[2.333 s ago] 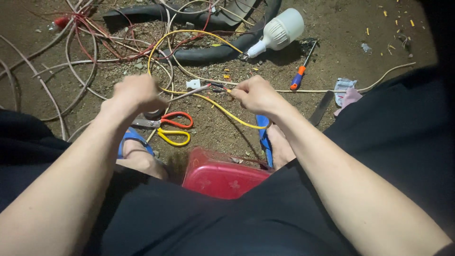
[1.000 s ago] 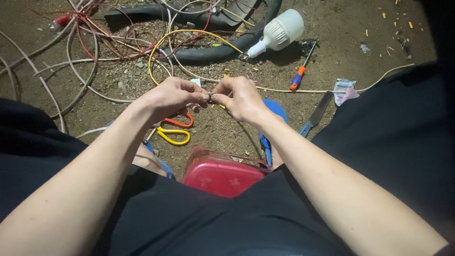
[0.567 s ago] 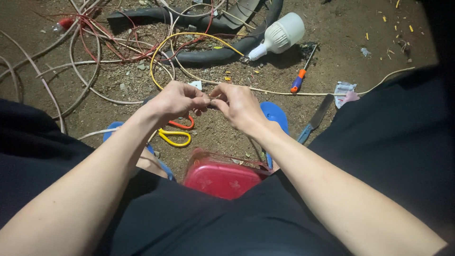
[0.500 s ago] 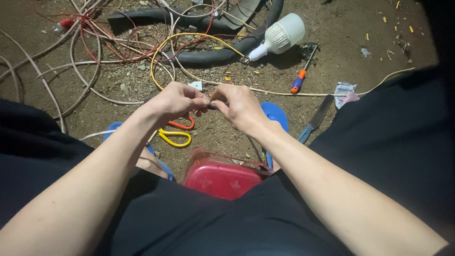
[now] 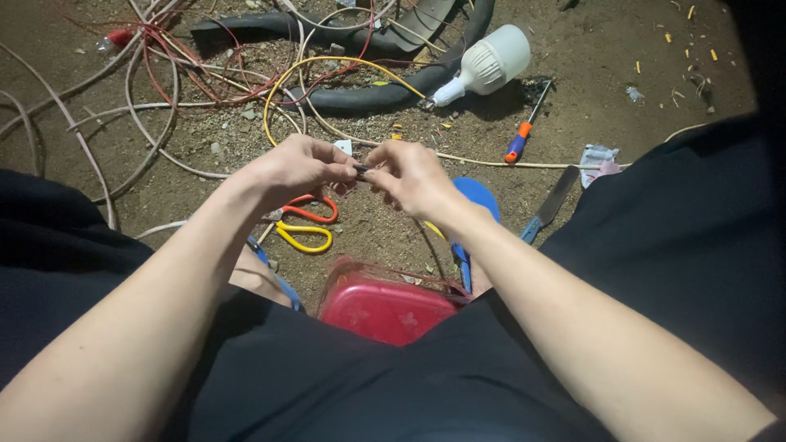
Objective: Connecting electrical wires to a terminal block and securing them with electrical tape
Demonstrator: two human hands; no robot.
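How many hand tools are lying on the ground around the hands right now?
3: scissors below the left hand, a screwdriver beside the white bulb, a knife right of the right hand. Others may be hidden.

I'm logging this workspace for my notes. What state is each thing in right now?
left hand: pinching a small dark piece at the fingertips
right hand: pinching the same piece from the other side
small dark piece: held between both hands, above the ground
scissors: lying on the dirt, untouched
screwdriver: lying flat, untouched
white bulb: lying on its side
red container: on the ground, partly hidden
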